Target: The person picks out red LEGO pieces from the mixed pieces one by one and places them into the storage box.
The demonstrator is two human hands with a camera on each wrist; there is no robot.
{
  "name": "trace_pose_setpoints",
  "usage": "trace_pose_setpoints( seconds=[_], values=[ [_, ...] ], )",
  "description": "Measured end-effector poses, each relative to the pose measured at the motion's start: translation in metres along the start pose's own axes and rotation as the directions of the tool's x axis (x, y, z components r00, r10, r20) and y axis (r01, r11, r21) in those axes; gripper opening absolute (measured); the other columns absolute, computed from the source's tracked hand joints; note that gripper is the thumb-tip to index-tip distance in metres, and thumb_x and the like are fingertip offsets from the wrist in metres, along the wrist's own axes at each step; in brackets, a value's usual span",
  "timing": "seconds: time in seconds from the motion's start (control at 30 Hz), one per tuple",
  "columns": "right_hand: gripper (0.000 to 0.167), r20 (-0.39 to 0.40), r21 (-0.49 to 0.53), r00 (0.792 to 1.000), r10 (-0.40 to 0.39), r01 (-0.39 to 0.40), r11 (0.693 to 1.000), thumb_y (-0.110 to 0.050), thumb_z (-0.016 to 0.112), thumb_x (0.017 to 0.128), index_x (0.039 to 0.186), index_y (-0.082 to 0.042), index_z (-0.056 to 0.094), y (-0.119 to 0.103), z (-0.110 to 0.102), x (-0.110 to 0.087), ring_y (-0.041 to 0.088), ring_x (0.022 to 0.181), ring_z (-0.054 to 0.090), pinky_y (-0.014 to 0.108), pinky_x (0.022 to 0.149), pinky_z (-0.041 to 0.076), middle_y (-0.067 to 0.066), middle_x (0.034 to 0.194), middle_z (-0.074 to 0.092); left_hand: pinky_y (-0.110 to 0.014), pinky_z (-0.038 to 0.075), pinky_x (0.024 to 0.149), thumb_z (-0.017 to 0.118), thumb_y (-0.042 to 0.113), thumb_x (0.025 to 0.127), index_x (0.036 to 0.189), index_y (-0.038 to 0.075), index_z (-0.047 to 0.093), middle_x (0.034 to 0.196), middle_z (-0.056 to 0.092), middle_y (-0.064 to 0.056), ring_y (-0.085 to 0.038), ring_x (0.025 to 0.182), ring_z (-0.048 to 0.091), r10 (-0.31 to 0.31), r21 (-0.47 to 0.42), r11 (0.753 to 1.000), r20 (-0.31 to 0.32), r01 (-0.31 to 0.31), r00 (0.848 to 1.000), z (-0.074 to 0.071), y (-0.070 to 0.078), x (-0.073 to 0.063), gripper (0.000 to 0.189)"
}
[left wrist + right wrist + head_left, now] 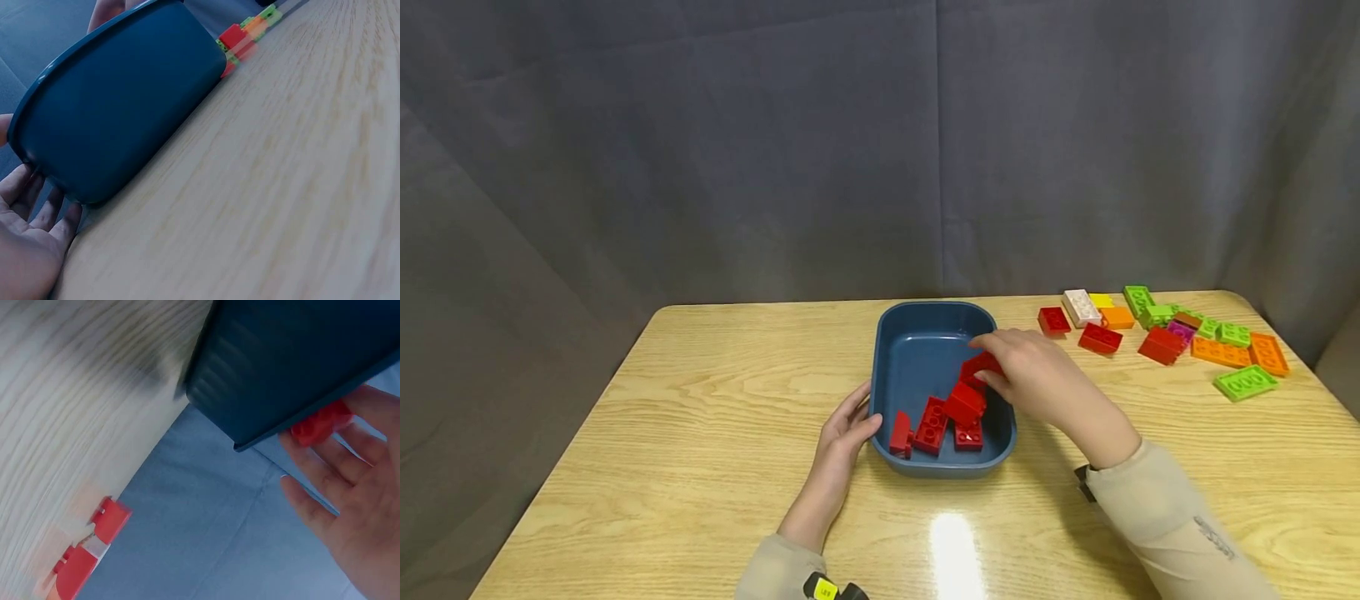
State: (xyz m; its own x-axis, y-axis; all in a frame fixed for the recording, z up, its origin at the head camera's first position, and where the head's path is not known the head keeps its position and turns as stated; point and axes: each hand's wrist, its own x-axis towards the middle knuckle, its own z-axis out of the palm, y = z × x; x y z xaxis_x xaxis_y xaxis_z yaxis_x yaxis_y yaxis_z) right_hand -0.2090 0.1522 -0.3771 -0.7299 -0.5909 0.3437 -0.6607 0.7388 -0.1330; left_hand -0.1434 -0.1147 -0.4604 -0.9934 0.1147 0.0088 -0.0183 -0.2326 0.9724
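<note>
A dark blue plastic bin [925, 472] stands on the wooden table. My left hand [842, 437] holds its left side, thumb at the rim and fingers against the outer wall; the left wrist view shows the fingertips [59, 194] low on that wall. My right hand [1026, 371] reaches over the bin's right rim and pinches a red toy brick [977, 367] between thumb and fingers. In the right wrist view this red brick [320, 425] shows partly behind the rim. Several red bricks, one a studded block [932, 425], lie in the near half of the bin.
Right of the bin lie more bricks: red ones [1101, 338], a white one [1081, 307], orange ones [1221, 352], and several green ones, one [1246, 382] nearest the table's right edge. A grey curtain [805, 167] hangs behind the table [700, 467].
</note>
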Motion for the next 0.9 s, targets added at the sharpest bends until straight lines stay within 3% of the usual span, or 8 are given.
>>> trace_pose_setpoints(
  seconds=[0.47,0.67,0.9],
  values=[
    [0.032,-0.015,0.049,0.998,-0.06,0.06,0.997,-0.018,0.079,0.085,0.112,-0.002,0.07,-0.006,0.017,0.025,0.025,0.085,0.064,0.042,0.081,0.054,0.01,0.101,0.07,-0.039,0.028,0.115,0.058,0.012,0.095,0.151,0.003,0.039,0.152,0.041,-0.015,-0.028,0.14,0.037,0.0,0.018,1.0,-0.001,0.0,1.0,-0.002,-0.001,0.0,0.059],
    [0.029,0.023,0.049,0.996,-0.087,0.085,0.995,-0.016,0.079,0.085,0.11,-0.003,0.071,-0.009,0.024,0.027,0.022,0.078,0.063,0.038,0.075,0.055,0.009,0.096,0.069,-0.039,0.029,0.114,0.058,0.012,0.096,0.15,0.003,0.039,0.151,0.042,-0.017,-0.029,0.138,0.039,0.011,0.018,1.0,0.005,-0.011,1.0,-0.002,-0.001,-0.001,0.059],
    [0.029,0.025,0.024,0.996,-0.084,0.084,0.996,-0.019,0.078,0.086,0.111,-0.004,0.071,-0.01,0.024,0.025,0.023,0.081,0.063,0.04,0.078,0.054,0.01,0.098,0.069,-0.04,0.028,0.114,0.058,0.012,0.095,0.15,0.004,0.041,0.15,0.044,-0.016,-0.029,0.139,0.039,0.018,0.024,1.0,-0.017,-0.018,1.0,0.001,-0.001,-0.001,0.058]
  ],
)
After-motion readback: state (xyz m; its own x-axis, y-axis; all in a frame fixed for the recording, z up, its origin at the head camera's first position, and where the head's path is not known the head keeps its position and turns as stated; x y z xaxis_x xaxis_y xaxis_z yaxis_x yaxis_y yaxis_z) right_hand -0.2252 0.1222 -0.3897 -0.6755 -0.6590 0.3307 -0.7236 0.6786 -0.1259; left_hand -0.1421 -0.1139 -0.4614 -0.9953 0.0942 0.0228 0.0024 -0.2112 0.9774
